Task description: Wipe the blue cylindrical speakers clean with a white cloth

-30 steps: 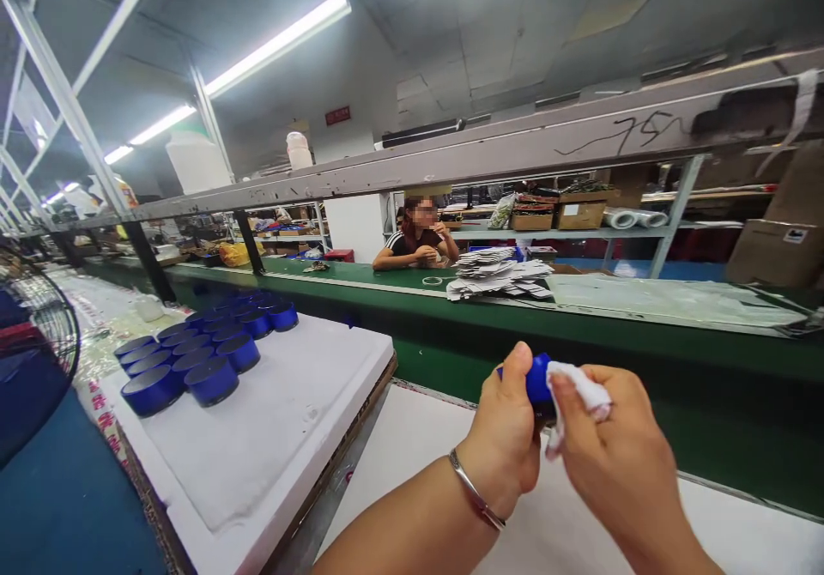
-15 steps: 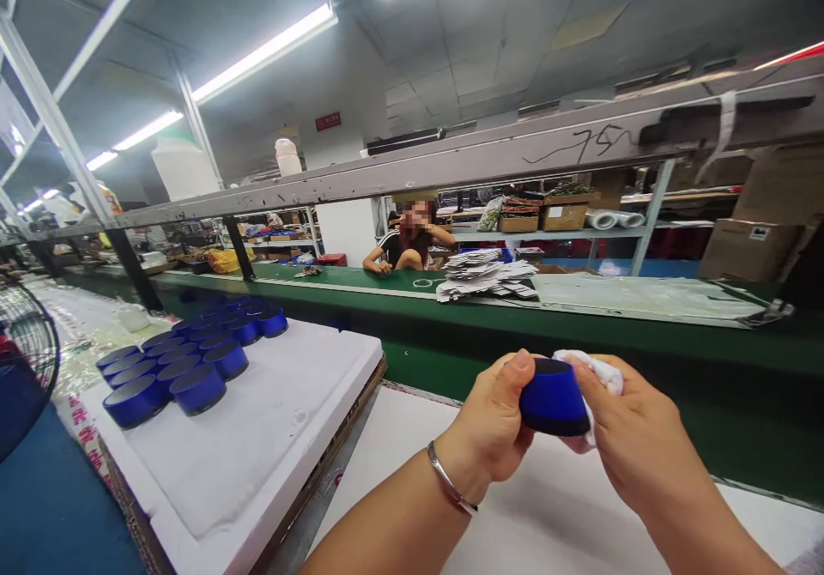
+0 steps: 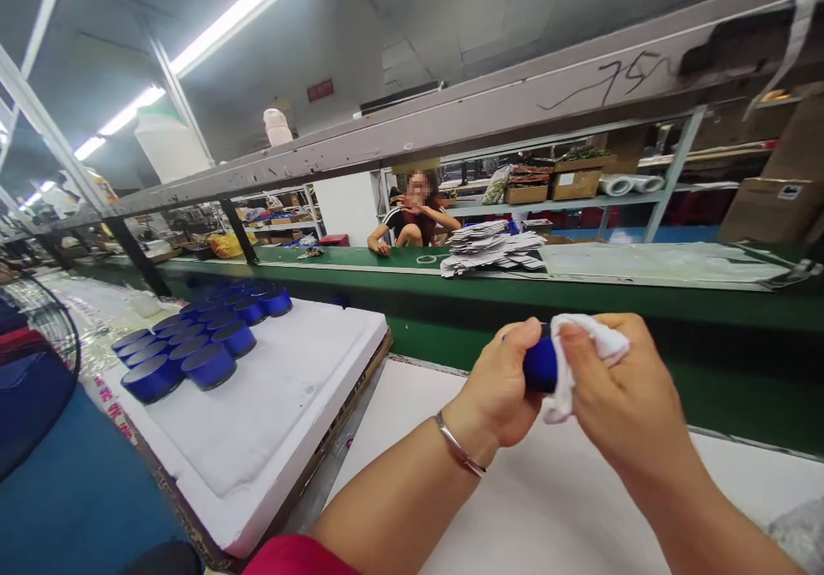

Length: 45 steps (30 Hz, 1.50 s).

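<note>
since half a second ago the left hand (image 3: 499,386) is turning the blue can (image 3: 541,363) edge-on, gripping it above the near desk (image 3: 566,506), while the right hand (image 3: 627,399) is pinching a white cloth (image 3: 583,348) against it. wiping looks midway; finished-looking blue cans (image 3: 199,339) are crowding the foam board (image 3: 283,412) at left, nothing blocking.

The foam board (image 3: 270,420) lies left of the hands. On its far left corner stand the round cans (image 3: 199,339) in rows. Right of the board, the left hand (image 3: 505,390) and right hand (image 3: 627,403) meet above the counter (image 3: 547,515). Behind the board runs the conveyor belt (image 3: 360,259), with a paper stack (image 3: 493,249) on it to the right.
</note>
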Each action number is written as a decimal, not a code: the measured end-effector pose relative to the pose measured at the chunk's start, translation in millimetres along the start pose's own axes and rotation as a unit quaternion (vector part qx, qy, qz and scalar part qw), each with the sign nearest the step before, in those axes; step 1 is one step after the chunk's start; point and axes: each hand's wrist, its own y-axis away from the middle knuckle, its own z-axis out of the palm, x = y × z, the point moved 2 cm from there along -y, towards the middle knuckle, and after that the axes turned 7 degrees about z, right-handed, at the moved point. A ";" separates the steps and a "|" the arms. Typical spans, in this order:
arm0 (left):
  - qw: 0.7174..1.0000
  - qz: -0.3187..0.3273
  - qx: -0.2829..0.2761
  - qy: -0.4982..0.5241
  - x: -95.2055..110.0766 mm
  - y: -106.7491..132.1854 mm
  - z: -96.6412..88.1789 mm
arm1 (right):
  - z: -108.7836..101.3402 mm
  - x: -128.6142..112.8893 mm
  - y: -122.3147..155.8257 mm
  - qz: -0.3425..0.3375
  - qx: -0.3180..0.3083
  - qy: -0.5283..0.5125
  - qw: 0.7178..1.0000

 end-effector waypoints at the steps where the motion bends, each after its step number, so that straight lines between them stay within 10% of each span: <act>1: 1.000 -0.002 -0.009 -0.009 -3.4 0.3 -1.3 | -0.5 1.6 -3.8 0.076 -0.018 -0.042 0.996; 9: 0.997 -0.073 0.004 0.002 14.3 4.3 18.3 | -23.2 -12.8 -31.7 0.233 0.003 -0.164 0.959; 16: 0.994 -0.070 0.055 0.055 17.6 6.7 19.9 | -6.0 -6.7 -4.3 -0.032 0.030 -0.042 0.998; 21: 0.999 -0.040 0.019 0.023 8.4 4.3 10.2 | -4.2 0.9 -15.7 0.160 -0.013 -0.090 0.983; 27: 0.997 -0.057 -0.050 0.005 18.3 0.9 -1.8 | -20.0 0.4 -40.4 0.226 -0.008 -0.159 0.961; 33: 0.991 -0.061 -0.115 -0.005 30.0 4.3 -7.2 | -29.3 -11.8 -31.9 0.120 0.016 -0.220 0.968; 38: 0.985 -0.053 -0.150 -0.069 33.6 3.9 -8.8 | -23.6 -14.2 -5.3 -0.073 -0.026 -0.051 0.996; 45: 0.973 -0.051 -0.172 -0.144 20.6 2.4 -6.5 | -27.8 -12.1 -30.2 0.138 -0.060 -0.072 0.986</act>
